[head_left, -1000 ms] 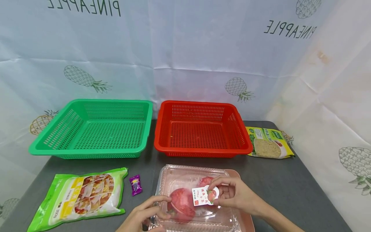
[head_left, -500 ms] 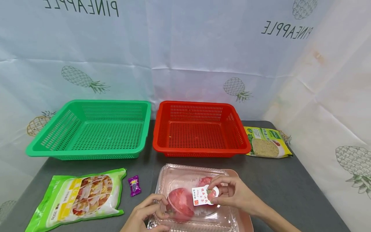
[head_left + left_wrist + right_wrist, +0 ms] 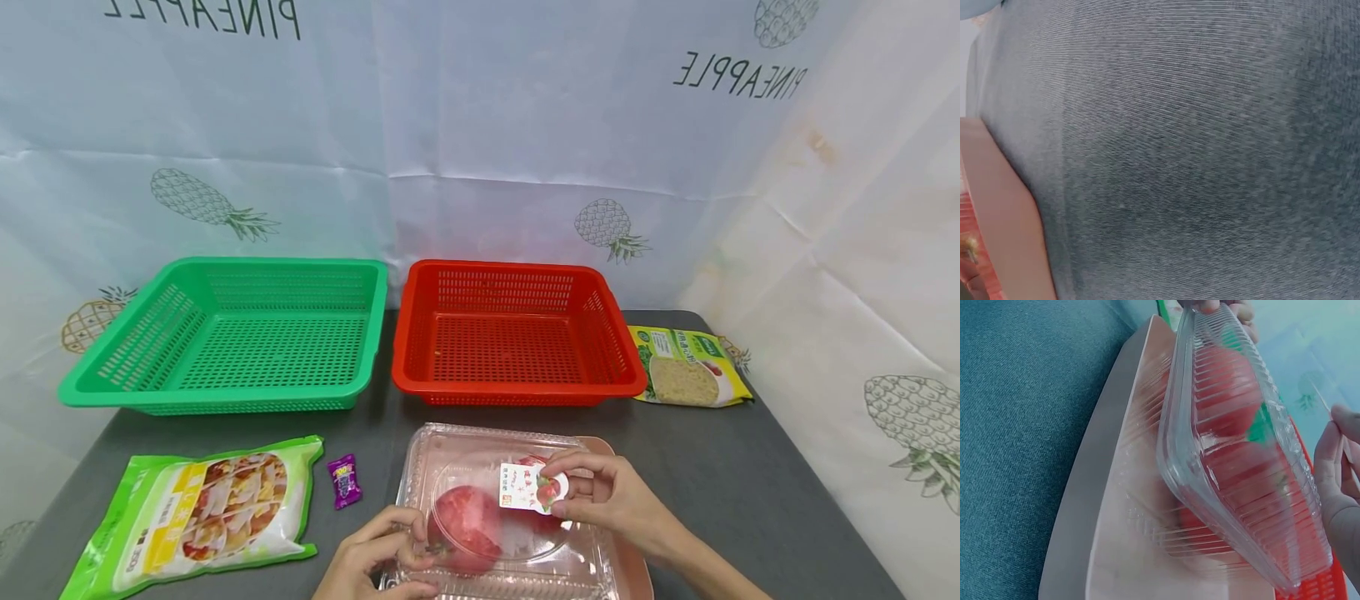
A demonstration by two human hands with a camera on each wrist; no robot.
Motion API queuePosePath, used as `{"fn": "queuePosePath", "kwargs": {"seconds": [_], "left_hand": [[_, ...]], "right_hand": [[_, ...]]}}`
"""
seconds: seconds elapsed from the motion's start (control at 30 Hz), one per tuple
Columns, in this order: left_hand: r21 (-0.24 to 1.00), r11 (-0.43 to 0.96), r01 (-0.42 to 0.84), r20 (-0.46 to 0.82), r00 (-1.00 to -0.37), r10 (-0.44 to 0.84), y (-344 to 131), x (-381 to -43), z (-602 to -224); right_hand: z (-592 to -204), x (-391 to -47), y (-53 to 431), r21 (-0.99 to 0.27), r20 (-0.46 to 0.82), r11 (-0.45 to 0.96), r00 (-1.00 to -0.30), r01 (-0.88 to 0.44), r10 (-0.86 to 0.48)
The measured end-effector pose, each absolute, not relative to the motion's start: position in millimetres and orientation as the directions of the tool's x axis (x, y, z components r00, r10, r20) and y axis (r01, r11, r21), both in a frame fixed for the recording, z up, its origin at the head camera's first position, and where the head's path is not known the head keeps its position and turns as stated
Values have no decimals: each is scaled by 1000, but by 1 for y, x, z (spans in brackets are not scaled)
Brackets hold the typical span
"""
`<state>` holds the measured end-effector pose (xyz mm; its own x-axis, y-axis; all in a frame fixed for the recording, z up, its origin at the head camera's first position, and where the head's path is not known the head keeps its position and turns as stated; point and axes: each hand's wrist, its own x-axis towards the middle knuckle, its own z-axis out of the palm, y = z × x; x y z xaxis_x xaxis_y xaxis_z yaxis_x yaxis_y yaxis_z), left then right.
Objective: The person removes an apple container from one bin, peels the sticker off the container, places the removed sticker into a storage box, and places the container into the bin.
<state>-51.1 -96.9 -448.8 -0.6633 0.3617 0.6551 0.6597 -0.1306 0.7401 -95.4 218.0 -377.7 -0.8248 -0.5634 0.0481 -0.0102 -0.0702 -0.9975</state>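
Observation:
My left hand (image 3: 378,554) grips the near left edge of a clear plastic fruit box (image 3: 480,446). Red apples (image 3: 467,521) show through its lid. In the right wrist view the clear box (image 3: 1175,440) stands tilted over a pinkish tray (image 3: 1107,506), with left-hand fingers (image 3: 1244,312) at its far end. Above the lid, my right hand (image 3: 618,504) pinches a small white card (image 3: 521,487) with an apple picture and red writing between thumb and forefinger. The right wrist view shows that hand (image 3: 1341,469) holding the card edge-on. Only the left fingertips (image 3: 974,281) show in the left wrist view.
A green basket (image 3: 217,398) and a red basket (image 3: 517,388) stand at the back. To the left lie a green-and-white food bag (image 3: 217,512) and a small purple packet (image 3: 344,482). A yellow-green packet (image 3: 686,371) lies behind on the right. A printed cloth (image 3: 480,125) hangs behind.
The card in my right hand has turned and risen slightly, its left end now higher. My left hand has stayed at the box edge. The head view has shifted a little.

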Motion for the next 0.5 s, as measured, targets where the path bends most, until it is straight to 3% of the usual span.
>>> {"fn": "queuePosePath", "kwargs": {"seconds": [0.37, 0.5], "left_hand": [[742, -67, 667, 650, -692, 313, -101, -55, -443], [725, -30, 688, 652, -672, 350, -104, -58, -443]], "right_hand": [[-365, -91, 229, -994, 47, -107, -839, 13, -542], [-365, -90, 235, -995, 38, -94, -845, 15, -533]]}}
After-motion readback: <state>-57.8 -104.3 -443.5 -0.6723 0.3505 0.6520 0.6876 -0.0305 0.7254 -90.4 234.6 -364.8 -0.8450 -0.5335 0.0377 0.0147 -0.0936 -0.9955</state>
